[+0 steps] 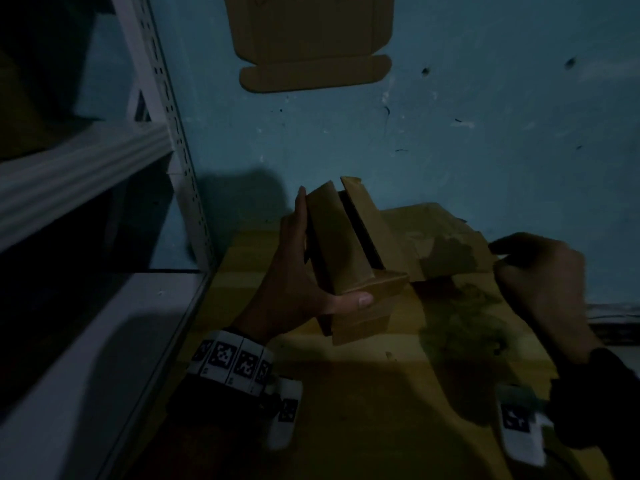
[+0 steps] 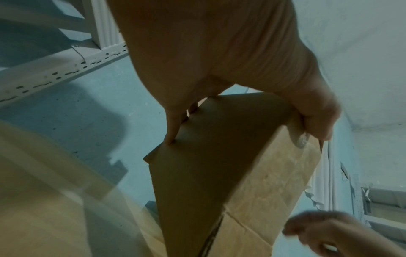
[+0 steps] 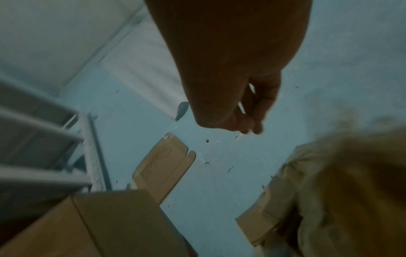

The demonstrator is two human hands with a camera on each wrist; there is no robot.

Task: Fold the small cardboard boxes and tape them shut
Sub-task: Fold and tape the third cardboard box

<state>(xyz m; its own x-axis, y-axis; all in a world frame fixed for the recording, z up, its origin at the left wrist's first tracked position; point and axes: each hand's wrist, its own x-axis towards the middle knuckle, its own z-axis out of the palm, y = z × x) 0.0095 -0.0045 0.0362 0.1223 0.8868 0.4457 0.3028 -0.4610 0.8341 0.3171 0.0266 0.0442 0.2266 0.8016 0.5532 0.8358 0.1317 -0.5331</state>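
A small brown cardboard box is held up over a cardboard sheet, its two top flaps standing slightly apart with a dark slit between them. My left hand grips it from the left, fingers along the far side and thumb across the near lower edge. The left wrist view shows the same box under the left hand. My right hand hovers to the right of the box, clear of it, fingers loosely curled and holding nothing that I can see. From the right wrist, the right hand is blurred.
A flat unfolded box blank lies on the blue floor ahead. A grey metal shelf rack stands close on the left. A yellowish cardboard sheet lies beneath the hands, with more cardboard pieces just right of the box. The light is dim.
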